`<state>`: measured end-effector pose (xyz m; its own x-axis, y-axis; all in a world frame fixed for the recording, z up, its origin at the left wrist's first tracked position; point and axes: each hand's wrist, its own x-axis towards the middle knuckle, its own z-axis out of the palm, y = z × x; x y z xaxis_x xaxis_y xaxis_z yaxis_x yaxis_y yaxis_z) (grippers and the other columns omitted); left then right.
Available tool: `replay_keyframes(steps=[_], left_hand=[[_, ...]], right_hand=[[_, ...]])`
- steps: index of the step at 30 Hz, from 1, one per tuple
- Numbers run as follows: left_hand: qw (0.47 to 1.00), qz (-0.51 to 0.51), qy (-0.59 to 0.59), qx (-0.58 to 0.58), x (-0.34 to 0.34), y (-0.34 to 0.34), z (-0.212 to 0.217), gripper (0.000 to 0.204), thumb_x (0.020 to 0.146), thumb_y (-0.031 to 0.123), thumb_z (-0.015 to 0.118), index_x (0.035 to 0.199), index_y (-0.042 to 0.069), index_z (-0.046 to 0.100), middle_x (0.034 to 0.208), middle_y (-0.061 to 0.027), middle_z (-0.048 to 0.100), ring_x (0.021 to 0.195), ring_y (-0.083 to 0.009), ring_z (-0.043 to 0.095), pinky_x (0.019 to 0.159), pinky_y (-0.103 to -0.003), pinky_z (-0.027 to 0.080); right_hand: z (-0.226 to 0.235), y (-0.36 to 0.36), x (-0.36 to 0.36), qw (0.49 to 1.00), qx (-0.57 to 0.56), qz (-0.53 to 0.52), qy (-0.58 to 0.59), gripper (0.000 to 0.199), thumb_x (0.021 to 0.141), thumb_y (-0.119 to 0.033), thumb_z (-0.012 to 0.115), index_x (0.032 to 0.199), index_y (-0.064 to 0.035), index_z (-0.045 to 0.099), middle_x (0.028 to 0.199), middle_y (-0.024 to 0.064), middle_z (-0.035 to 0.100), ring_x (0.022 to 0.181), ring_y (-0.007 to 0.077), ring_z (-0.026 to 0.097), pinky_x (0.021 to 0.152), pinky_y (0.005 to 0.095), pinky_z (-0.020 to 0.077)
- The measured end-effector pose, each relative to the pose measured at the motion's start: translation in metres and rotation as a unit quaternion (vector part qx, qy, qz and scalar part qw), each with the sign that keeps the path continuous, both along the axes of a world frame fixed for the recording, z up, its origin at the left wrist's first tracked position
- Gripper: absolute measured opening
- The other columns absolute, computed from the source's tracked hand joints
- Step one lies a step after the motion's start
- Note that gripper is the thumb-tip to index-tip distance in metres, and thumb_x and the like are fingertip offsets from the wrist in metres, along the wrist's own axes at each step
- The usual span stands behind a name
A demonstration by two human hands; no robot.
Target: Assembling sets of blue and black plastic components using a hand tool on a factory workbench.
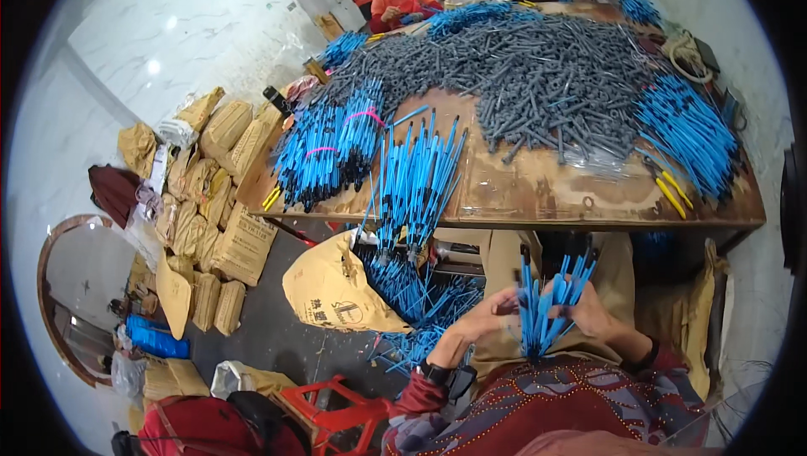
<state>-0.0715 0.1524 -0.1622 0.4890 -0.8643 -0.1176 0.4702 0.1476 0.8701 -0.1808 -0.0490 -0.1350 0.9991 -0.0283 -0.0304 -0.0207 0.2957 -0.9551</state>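
Over my lap, my left hand (492, 313) and my right hand (591, 311) grip a loose bunch of thin blue rods (535, 321). The rods stand roughly upright and fan out at the top, some with black tips. My left fingers close on the left side of the bunch; my right fingers are wrapped round its right side. Just ahead, another batch of blue rods with black ends (414, 174) hangs over the table's front edge. Left of it lie bundles of the same rods (324, 149), tied with pink bands.
A brown table (513, 191) carries a wide heap of grey screw-like pieces (555, 78), more blue rods (689, 132) and yellow-handled pliers (668, 185). Below are an open paper sack (345, 284), spilled rods and a red stool (336, 410). Stacked paper sacks (197, 216) stand left; people sit beyond.
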Motion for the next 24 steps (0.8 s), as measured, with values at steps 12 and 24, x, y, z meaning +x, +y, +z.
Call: replay_keyframes(steps=[12,24], left_hand=[[0.966,-0.064,-0.249,-0.031,0.001,-0.023,0.031,0.020,0.087,0.014,0.067,0.101,0.004,0.057,0.093,-0.0012,0.059,0.089,-0.0130,0.055,0.081,-0.026,0.044],[0.968,-0.026,-0.246,0.037,-0.030,-0.018,0.045,0.010,0.088,0.007,0.063,0.096,0.002,0.061,0.088,-0.0050,0.062,0.087,-0.0155,0.060,0.079,-0.028,0.048]], right_hand=[[-0.008,-0.008,-0.014,0.999,-0.038,0.001,-0.027,0.024,0.082,-0.015,0.071,0.101,-0.0050,0.059,0.095,0.0037,0.057,0.087,0.0124,0.054,0.078,0.0273,0.0439],[-0.006,-0.002,-0.027,0.990,-0.081,0.029,-0.116,0.040,0.079,-0.015,0.076,0.107,-0.0074,0.048,0.101,0.0058,0.049,0.093,0.0173,0.050,0.083,0.0314,0.0408]])
